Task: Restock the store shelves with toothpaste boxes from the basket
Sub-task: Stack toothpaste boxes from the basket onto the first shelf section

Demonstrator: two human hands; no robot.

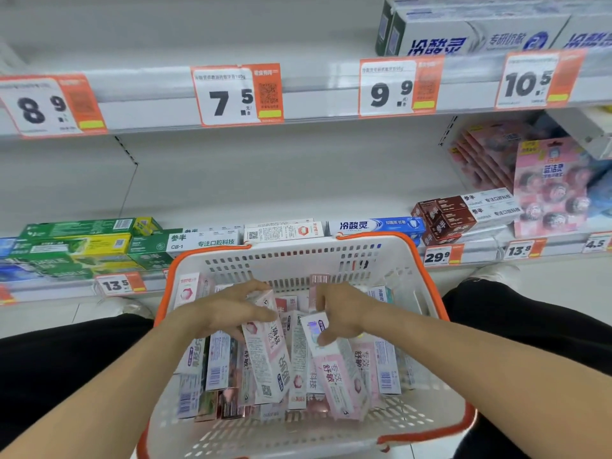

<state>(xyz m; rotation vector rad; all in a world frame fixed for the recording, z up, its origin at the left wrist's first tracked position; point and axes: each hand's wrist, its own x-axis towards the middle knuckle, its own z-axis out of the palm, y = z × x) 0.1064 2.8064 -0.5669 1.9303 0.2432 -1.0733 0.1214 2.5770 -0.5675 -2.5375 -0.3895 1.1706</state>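
Note:
A white basket with an orange rim point(430, 286) sits between my knees, holding several pink and white toothpaste boxes. My left hand point(228, 309) grips the upper end of one pink and white toothpaste box point(268, 356) that lies tilted in the pile. My right hand point(344, 313) grips the top of another pink toothpaste box point(337, 372) beside it. Both hands are inside the basket. The lower shelf point(271, 200) behind the basket has a row of boxes along its front.
Green and yellow boxes point(79, 246) are stacked at the lower shelf's left, dark red boxes point(443, 220) and pink packs point(549, 187) at its right. Price tags line the upper shelf edge point(318, 97). My black-trousered knees flank the basket.

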